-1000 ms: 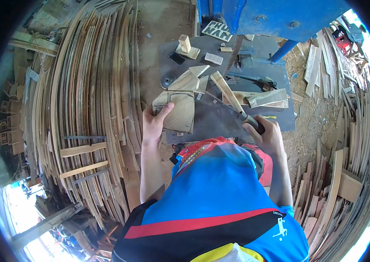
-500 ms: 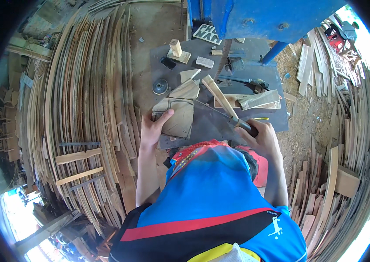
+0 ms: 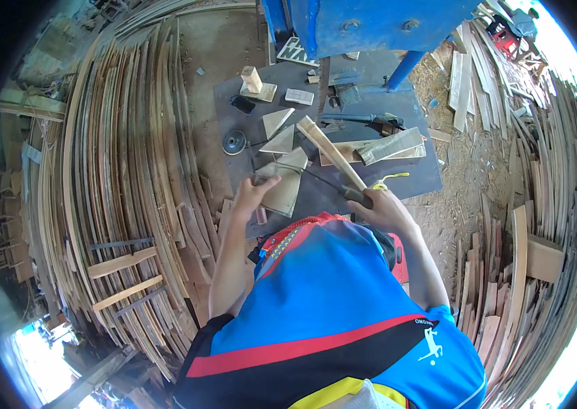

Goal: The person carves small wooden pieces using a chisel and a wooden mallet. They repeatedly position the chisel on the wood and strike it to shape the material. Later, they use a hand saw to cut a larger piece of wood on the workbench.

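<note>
My left hand grips a flat, angled wooden board near the front of the dark tabletop. My right hand is closed round the dark handle of a tool, whose thin dark shaft runs leftward to the board. A pale wooden strip slants up from beside that hand, and a yellow cord lies just above it. Beyond the board are two angled offcuts, a round metal disc and a black object, too small to tell.
A blue machine with a post and upright blade stands at the back, near a wooden block, a light bar, more boards and a dark metal tool. Long timber stacks line both sides.
The board in my left hand has turned and tilted, separating from the offcuts above it. My left hand has shifted right relative to the table, and the whole view has moved slightly.
</note>
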Motion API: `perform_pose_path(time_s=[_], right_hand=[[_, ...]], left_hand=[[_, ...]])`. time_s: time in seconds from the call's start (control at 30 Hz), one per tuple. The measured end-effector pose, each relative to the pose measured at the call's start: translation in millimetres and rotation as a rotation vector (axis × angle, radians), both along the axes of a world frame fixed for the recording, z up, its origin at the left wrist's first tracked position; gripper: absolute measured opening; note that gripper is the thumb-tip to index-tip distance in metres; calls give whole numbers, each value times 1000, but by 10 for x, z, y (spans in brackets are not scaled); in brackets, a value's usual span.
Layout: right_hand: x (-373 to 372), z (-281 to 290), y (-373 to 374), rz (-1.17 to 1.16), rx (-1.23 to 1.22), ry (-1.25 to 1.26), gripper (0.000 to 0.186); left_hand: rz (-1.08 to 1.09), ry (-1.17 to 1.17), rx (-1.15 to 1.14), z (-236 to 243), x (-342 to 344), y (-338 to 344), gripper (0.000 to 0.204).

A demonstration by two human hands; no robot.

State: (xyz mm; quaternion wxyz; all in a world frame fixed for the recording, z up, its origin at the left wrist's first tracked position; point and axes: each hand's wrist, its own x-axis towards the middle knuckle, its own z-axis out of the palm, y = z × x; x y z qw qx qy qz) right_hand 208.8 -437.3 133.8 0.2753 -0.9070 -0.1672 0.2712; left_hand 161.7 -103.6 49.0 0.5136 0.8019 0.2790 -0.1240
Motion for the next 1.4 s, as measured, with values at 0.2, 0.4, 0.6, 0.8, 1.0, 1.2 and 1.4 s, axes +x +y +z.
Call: perform_pose_path(time_s=[0.2, 0.4, 0.6, 0.8, 1.0, 1.2, 1.4], right_hand=[[-107, -527, -141, -66, -164, 29, 45], [-131, -514, -190, -145, 53, -56, 40], [-29, -428, -120, -113, 143, -146, 35], [51, -453, 14, -66, 207, -240, 33], [191, -438, 177, 78, 149, -157, 31], [348, -326, 376, 298, 86, -210, 16], [340, -314, 473, 408, 81, -257, 15]], left_hand=[[-258, -38, 394, -948, -56, -143, 56], [-463, -228, 514, -783, -30, -392, 36], [-529, -326, 532, -1005, -25, -323, 35], [-575, -263, 524, -1111, -38, -303, 35], [-637, -300, 490, -1063, 33, -255, 32], [-655, -383, 518, -1118, 32, -226, 32], [-626, -457, 528, -1190, -49, -254, 32]])
